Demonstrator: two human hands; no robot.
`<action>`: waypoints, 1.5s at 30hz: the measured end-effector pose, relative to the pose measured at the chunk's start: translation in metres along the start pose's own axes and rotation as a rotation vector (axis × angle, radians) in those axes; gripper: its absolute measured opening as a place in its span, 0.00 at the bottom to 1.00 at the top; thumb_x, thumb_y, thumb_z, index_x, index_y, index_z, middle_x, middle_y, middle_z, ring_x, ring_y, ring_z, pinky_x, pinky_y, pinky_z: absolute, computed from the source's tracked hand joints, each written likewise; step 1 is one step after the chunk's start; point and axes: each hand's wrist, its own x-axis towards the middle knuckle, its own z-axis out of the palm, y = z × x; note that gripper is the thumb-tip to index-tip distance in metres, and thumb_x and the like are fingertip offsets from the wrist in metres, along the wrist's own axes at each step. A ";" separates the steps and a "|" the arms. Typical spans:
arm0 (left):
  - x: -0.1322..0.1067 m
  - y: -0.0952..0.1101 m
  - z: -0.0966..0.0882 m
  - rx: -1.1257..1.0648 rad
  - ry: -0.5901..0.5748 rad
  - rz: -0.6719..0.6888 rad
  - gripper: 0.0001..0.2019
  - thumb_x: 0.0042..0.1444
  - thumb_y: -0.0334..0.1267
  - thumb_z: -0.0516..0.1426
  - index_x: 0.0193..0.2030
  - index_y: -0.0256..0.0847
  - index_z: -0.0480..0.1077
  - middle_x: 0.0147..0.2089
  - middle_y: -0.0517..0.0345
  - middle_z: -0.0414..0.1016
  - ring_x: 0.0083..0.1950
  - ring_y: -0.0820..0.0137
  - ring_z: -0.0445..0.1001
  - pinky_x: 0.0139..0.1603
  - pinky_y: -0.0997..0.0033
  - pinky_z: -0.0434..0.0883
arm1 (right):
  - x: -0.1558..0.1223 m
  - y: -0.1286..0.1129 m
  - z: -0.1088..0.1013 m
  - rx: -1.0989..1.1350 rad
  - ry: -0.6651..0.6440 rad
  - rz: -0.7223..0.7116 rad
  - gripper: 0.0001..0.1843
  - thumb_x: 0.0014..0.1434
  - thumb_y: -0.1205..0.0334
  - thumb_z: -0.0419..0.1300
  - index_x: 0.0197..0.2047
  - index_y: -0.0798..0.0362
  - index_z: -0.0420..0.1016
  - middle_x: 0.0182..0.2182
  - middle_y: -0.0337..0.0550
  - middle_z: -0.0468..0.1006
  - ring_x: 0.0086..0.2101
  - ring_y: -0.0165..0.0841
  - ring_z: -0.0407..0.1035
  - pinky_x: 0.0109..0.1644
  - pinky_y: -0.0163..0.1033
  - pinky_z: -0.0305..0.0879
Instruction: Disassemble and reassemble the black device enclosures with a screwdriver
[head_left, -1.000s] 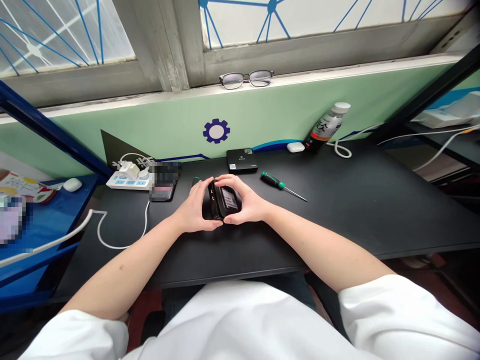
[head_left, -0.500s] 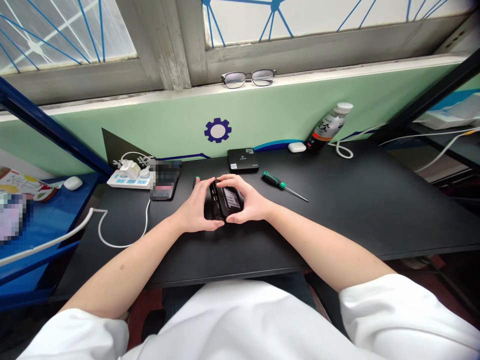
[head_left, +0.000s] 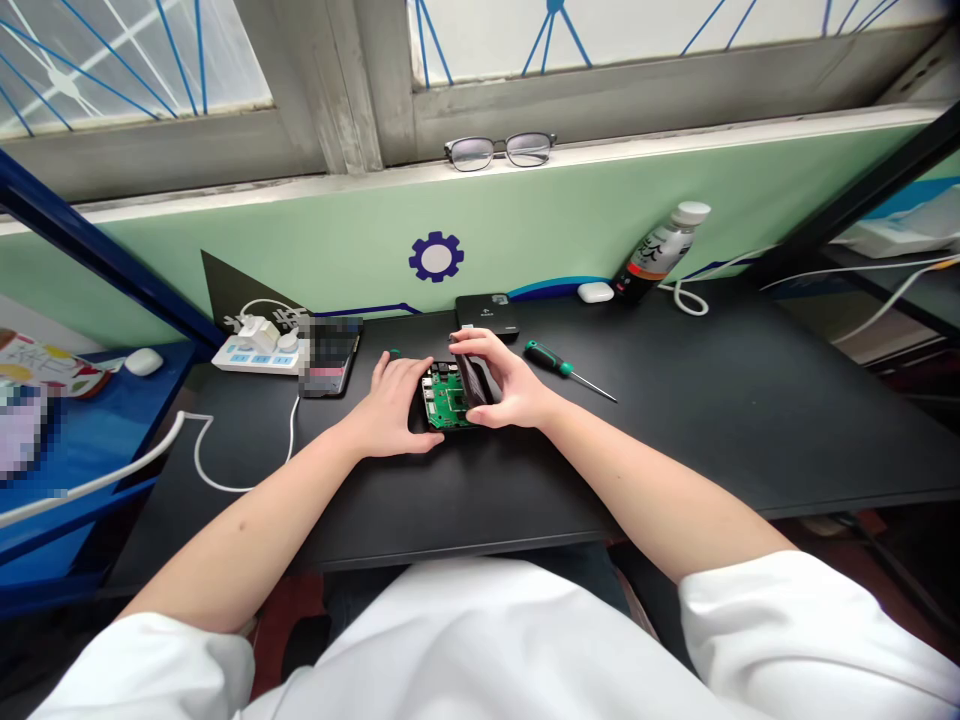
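Note:
An opened small black box with a green circuit board (head_left: 444,398) inside lies on the black desk. My left hand (head_left: 394,405) grips the box by its left side, fingers at the far edge and thumb at the near edge. In my right hand (head_left: 517,385) is the black cover (head_left: 471,384), tilted up above the board's right part, with a label partly showing. A green-and-black screwdriver (head_left: 551,360) rests to the right of that hand. Behind the left hand, a small green-tipped thing (head_left: 395,352) is mostly hidden.
A second black box (head_left: 487,312) is at the back, partly behind my right hand. Left stand a phone (head_left: 334,355) and a white power strip (head_left: 255,355) with a cable. A bottle (head_left: 660,250) and white earbud case (head_left: 595,292) are back right; glasses (head_left: 499,152) lie on the sill.
The box has gone from standing on edge to lying flatter, and its cover has come away to the right in my right hand. The green board is now exposed.

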 end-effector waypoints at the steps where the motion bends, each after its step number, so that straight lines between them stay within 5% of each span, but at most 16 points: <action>1: 0.000 0.000 0.001 0.022 -0.001 -0.010 0.54 0.51 0.53 0.69 0.80 0.41 0.50 0.72 0.38 0.65 0.76 0.39 0.61 0.81 0.25 0.36 | 0.000 0.000 -0.001 0.018 0.013 -0.004 0.46 0.47 0.40 0.79 0.66 0.43 0.73 0.67 0.53 0.63 0.71 0.52 0.59 0.76 0.59 0.55; 10: 0.001 0.000 0.004 0.142 -0.053 -0.062 0.52 0.53 0.55 0.67 0.79 0.35 0.53 0.75 0.32 0.65 0.78 0.39 0.59 0.80 0.30 0.44 | 0.004 -0.007 0.001 0.219 0.137 0.111 0.47 0.44 0.29 0.76 0.62 0.43 0.73 0.62 0.50 0.73 0.62 0.49 0.70 0.69 0.54 0.68; 18: 0.001 0.001 0.006 0.197 -0.124 -0.088 0.51 0.59 0.59 0.63 0.81 0.33 0.52 0.81 0.30 0.56 0.84 0.37 0.48 0.81 0.29 0.35 | 0.002 -0.030 0.004 0.336 0.213 0.208 0.46 0.44 0.24 0.72 0.59 0.40 0.70 0.62 0.49 0.75 0.60 0.52 0.73 0.67 0.60 0.71; 28: -0.001 0.002 0.004 0.241 -0.098 -0.046 0.50 0.58 0.56 0.63 0.81 0.33 0.53 0.82 0.31 0.52 0.84 0.36 0.46 0.80 0.24 0.30 | -0.002 -0.060 0.009 0.200 0.085 0.060 0.47 0.47 0.20 0.69 0.59 0.43 0.73 0.59 0.51 0.75 0.61 0.50 0.72 0.68 0.55 0.69; 34: 0.000 0.004 0.004 0.177 -0.038 0.032 0.39 0.60 0.49 0.63 0.76 0.42 0.62 0.77 0.38 0.66 0.81 0.39 0.55 0.80 0.23 0.32 | -0.001 -0.080 0.010 -0.059 -0.120 -0.046 0.44 0.56 0.30 0.70 0.69 0.43 0.70 0.66 0.54 0.73 0.66 0.53 0.69 0.72 0.58 0.64; 40: 0.000 -0.002 0.010 0.168 0.059 0.004 0.21 0.68 0.47 0.59 0.64 0.44 0.73 0.72 0.42 0.72 0.79 0.45 0.61 0.80 0.23 0.34 | -0.031 -0.090 0.014 -0.199 -0.227 0.032 0.41 0.48 0.45 0.78 0.63 0.44 0.73 0.68 0.58 0.67 0.68 0.56 0.66 0.72 0.60 0.66; 45: 0.002 -0.003 0.011 0.175 0.089 -0.025 0.19 0.67 0.51 0.62 0.59 0.44 0.76 0.69 0.41 0.75 0.78 0.42 0.63 0.80 0.21 0.35 | -0.068 -0.080 0.007 -0.213 -0.221 0.166 0.41 0.42 0.54 0.80 0.58 0.43 0.70 0.70 0.59 0.63 0.70 0.58 0.64 0.70 0.62 0.67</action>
